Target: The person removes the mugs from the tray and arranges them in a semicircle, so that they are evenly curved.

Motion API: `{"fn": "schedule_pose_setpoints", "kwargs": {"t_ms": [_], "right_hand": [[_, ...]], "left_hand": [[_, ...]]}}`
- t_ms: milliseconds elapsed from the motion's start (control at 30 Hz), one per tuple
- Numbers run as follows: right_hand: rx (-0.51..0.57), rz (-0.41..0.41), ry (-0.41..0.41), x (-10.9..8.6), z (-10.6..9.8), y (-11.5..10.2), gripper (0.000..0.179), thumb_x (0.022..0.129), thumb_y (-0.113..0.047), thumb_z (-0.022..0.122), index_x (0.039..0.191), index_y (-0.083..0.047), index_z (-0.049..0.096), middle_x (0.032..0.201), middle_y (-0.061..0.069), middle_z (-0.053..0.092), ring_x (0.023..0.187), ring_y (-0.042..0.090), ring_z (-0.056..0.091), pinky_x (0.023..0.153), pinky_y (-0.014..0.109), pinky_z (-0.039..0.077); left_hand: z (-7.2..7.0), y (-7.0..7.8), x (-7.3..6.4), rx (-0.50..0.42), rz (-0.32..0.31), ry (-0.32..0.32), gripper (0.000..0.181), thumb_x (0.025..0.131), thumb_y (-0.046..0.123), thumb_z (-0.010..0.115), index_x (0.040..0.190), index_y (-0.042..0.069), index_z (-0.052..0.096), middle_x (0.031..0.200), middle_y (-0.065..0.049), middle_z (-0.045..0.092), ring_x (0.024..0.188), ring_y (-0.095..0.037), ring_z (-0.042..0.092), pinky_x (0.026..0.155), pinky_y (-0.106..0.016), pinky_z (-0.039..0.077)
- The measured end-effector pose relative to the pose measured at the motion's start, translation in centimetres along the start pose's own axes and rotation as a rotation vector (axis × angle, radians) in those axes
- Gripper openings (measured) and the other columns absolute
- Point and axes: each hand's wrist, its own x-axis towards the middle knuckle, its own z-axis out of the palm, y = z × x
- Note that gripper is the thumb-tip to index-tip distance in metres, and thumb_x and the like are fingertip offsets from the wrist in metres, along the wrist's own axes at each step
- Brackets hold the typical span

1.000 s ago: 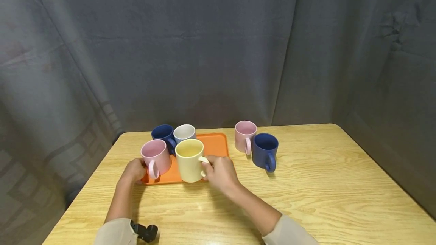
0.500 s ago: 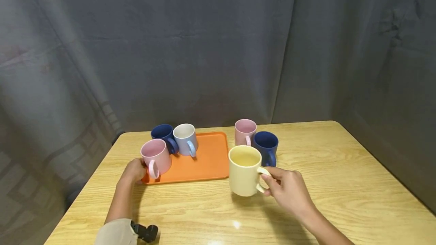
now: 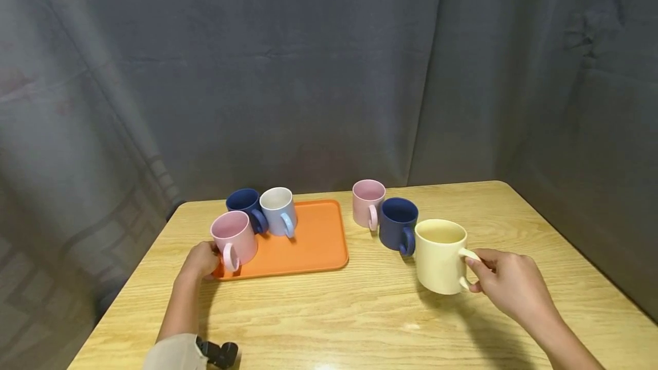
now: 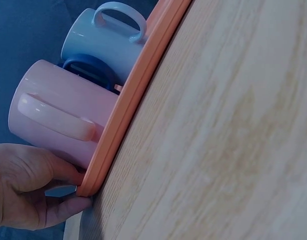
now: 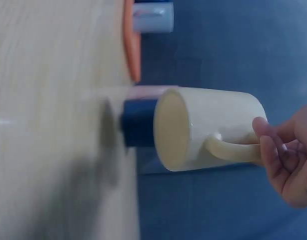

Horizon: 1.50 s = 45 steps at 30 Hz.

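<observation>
A pale yellow mug (image 3: 437, 264) hangs upright above the right part of the table; my right hand (image 3: 514, 283) pinches its handle. The right wrist view shows thumb and fingers on that handle (image 5: 236, 151). My left hand (image 3: 198, 260) grips the near left corner of an orange tray (image 3: 319, 244), thumb on top and a finger beneath in the left wrist view. On the tray's left half stand a pink mug (image 3: 243, 242) by the hand, a dark blue mug (image 3: 241, 201) partly hidden behind it, and a light blue mug (image 3: 277, 216) with a white inside.
Right of the tray, on the wooden table (image 3: 319, 313), stand a second pink mug (image 3: 364, 207) and a second dark blue mug (image 3: 394, 230), close together. The yellow mug is just right of and nearer than these. A grey curtain (image 3: 308, 84) hangs behind the table.
My right hand has carried the yellow mug rightward, from above the tray's front edge, past the table's pink and dark blue mugs. My left hand has stayed on the tray corner.
</observation>
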Motion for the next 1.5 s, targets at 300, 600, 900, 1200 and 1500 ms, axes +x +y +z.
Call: {"fn": "schedule_pose_setpoints", "kwargs": {"t_ms": [300,600,900,1200,1500], "right_hand": [[0.042,-0.008,0.123,1.6,2.8,2.7,0.020,0.088,-0.010,0.057,0.097,0.005,0.067,0.057,-0.001,0.063,0.043,0.005,0.050,0.035,0.024,0.028],[0.066,0.010,0.165,2.3,4.6,4.2,0.023,0.088,-0.008,0.056,0.100,0.010,0.064,0.059,0.004,0.065,0.045,0.008,0.055,0.034,0.024,0.030],[0.085,0.070,0.037,2.2,4.8,4.5,0.027,0.090,-0.008,0.053,0.105,0.013,0.061,0.061,0.005,0.064,0.040,0.009,0.045,0.033,0.022,0.028],[0.061,0.084,-0.121,1.6,4.9,4.1,0.032,0.088,-0.007,0.056,0.110,0.016,0.057,0.058,0.002,0.059,0.042,0.013,0.050,0.033,0.022,0.029],[-0.094,-0.110,0.148,3.0,3.4,1.9,0.040,0.082,-0.015,0.066,0.107,0.015,0.059,0.049,0.002,0.054,0.036,0.008,0.031,0.035,0.027,0.026]], "left_hand": [[0.2,0.0,0.4,-0.054,-0.022,-0.014,0.029,0.067,-0.008,0.047,0.093,-0.007,0.061,0.080,-0.020,0.056,0.066,-0.027,0.053,0.047,-0.030,0.049],[0.1,0.3,0.3,-0.046,-0.023,-0.015,0.028,0.068,-0.008,0.047,0.093,-0.007,0.060,0.080,-0.020,0.056,0.067,-0.027,0.053,0.047,-0.030,0.049],[0.0,0.6,0.2,-0.067,-0.035,-0.015,0.029,0.068,-0.008,0.046,0.093,-0.007,0.060,0.080,-0.020,0.057,0.065,-0.026,0.053,0.047,-0.032,0.050],[0.0,0.4,0.2,-0.075,-0.036,-0.009,0.030,0.069,-0.007,0.047,0.096,-0.009,0.060,0.082,-0.022,0.057,0.068,-0.028,0.055,0.048,-0.033,0.052],[0.1,0.6,0.2,-0.067,-0.032,-0.006,0.033,0.068,-0.008,0.046,0.098,-0.010,0.060,0.084,-0.023,0.057,0.067,-0.027,0.054,0.047,-0.032,0.050]]}}
